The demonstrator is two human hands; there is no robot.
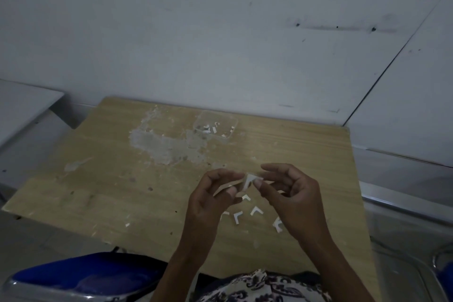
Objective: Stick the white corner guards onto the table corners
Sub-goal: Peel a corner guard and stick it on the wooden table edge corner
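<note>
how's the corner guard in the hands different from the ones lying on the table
The held corner guard is up off the wood, pinched between the left hand and right hand; the loose guards lie flat on the table, untouched. It is one piece; they are several, scattered. All are small, white and L-shaped.

No readable text, labels or numbers anywhere

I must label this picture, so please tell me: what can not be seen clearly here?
Head view only:
- Guard pinched between left hand and right hand: blurred; backing on or off unclear.
- Pieces in the clear box: too small to count.
- One piece on the table: partly behind the right hand.
</note>
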